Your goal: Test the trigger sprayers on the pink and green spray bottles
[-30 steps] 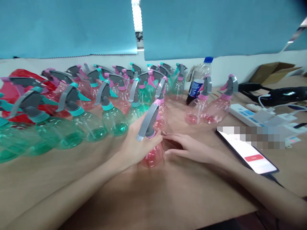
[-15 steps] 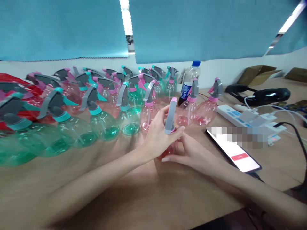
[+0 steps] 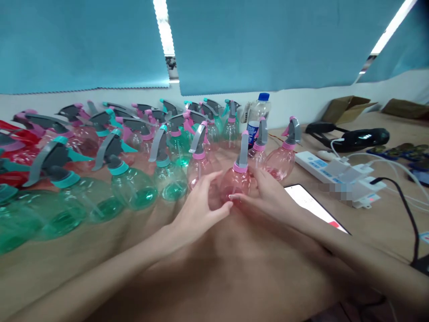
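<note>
Pink Spray Bottle Between Two Hands, Centre of Frame

Obscured items, left to right: At the left edge, a green spray bottle is cut off by the frame. The red bag above it is also cut off and partly covered by spray heads. In the upper-left rows, the rear spray bottles overlap; individual bodies are hard to separate. The drink bottle with the blue cap has its lower part hidden behind a second pink spray bottle. The right forearm covers the lower part of the phone; its screen text is unreadable. A pixelated patch masks part of the power strip.

Hands, left to right: The left hand is spread in a wide C beside the pink spray bottle, which stands upright at centre frame; contact cannot be confirmed. The right hand grips the bottle's lower body from the right, thumb across the front; its fingertips are hidden behind the bottle.
</note>
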Motion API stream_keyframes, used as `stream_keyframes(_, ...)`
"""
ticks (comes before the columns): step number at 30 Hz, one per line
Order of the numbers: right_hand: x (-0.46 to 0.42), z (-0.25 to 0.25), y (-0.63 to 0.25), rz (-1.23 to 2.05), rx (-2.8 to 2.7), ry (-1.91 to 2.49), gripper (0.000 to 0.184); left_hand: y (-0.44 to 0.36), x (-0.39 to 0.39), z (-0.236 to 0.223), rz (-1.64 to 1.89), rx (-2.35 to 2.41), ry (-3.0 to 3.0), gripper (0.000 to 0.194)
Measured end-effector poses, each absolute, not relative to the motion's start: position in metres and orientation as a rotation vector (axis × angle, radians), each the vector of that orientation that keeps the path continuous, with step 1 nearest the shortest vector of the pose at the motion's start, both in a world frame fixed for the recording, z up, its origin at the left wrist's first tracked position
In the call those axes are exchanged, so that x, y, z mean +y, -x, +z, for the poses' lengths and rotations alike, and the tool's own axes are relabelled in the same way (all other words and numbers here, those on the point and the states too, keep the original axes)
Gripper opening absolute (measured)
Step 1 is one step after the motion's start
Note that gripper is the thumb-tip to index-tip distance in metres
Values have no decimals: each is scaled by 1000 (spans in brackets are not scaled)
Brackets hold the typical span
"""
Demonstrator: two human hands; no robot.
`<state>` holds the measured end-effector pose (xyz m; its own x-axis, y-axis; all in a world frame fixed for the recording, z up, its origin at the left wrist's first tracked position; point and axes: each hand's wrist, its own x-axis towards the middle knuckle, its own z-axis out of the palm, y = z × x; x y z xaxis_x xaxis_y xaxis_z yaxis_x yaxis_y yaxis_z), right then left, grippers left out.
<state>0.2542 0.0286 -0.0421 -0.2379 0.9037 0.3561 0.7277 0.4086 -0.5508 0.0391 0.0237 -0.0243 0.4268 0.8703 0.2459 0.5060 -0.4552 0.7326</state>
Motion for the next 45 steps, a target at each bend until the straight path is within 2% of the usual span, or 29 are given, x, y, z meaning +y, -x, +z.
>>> stream_keyframes(3,39,-43,-252,205,-2015,1501,68,-21,13,-36,747,1214,-2008,37)
stream_keyframes(8,45,-41,-240,94,-1979,1635,71,-11,2,-51,645,1220,-1893,24)
stream_keyframes(23,62,-34,-223,-20,-1931,1770,64,-22,12,-58,616,1170,-1962,25)
stream_keyframes(30,50,-35,-232,51,-1913,1679,73,-29,18,-58,574,1159,-1992,24)
stream_keyframes(32,43,-33,-246,37,-1912,1617,64,-31,19,-56,563,1154,-2000,23)
stream_keyframes(35,38,-30,-274,37,-1883,1561,39,-36,20,-52,532,1158,-2009,23)
stream_keyframes(37,39,-28,-293,4,-1826,1540,35,-40,20,-51,513,1156,-2010,23)
stream_keyframes(42,58,-26,-314,59,-1744,1554,65,-50,16,-53,520,1112,-2012,23)
stream_keyframes(45,71,-26,-311,131,-1808,1516,76,-54,12,-56,514,1088,-2007,24)
